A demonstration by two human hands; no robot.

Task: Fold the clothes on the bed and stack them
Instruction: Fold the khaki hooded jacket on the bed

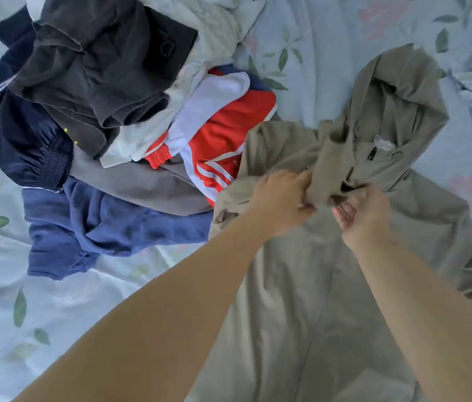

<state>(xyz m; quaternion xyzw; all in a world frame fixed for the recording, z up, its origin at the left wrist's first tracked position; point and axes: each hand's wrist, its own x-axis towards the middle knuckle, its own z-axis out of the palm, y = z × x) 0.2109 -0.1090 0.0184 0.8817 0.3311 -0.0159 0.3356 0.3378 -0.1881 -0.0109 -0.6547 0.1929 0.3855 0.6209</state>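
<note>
Both bare forearms reach forward over the bed sheet (pixel 55 300); left hand (pixel 282 198) and right hand (pixel 365 213) pinch a bunched fold of the khaki hooded jacket (pixel 301 300), spread beside the unfolded clothes pile (pixel 107 111).

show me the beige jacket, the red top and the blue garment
beige jacket (pixel 301 285), head view, lower front panel
red top (pixel 223 132), head view, red body panel
blue garment (pixel 107 224), head view, its crumpled middle
</note>
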